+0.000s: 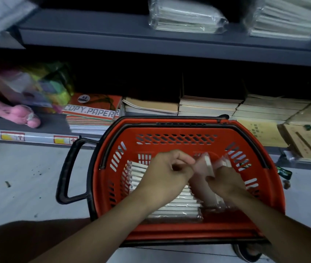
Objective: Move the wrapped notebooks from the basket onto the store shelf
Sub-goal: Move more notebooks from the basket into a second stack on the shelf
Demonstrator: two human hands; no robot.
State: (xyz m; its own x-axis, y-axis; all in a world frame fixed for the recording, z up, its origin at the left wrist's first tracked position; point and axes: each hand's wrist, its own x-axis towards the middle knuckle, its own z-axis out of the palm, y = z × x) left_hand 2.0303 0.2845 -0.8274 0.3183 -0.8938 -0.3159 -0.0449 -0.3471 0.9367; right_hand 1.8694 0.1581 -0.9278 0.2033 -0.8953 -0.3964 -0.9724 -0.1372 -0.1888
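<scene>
Forearms reach down from the near edge into a red basket (192, 231) that sits on a pale, scuffed floor (18, 183) flecked with small dark bits. The left hand (167, 168) has its fingers curled, pinching the clear wrap of a wrapped notebook pack (208, 168) lifted on end above the basket; the right hand (224, 182) grips the same pack from below, though motion blur hides exactly how its fingers lie. More wrapped notebooks (171, 205) lie flat on the basket bottom under the wrists. A black handle (69, 168) sticks out from the basket's left side.

Just beyond the basket runs the lower shelf (37, 136), its front rail carrying red and yellow price tags. On it stand a ream marked COPY PAPER (92, 112), stacks of brown-covered exercise books (207, 106), tan envelopes (261, 131) to the right, and a pink soft toy (18, 114) beside blurred colourful packets at the left.

Higher and farther back, the grey upper shelf (94, 33) holds two plastic-wrapped stacks (187, 16) of pale notebooks.
</scene>
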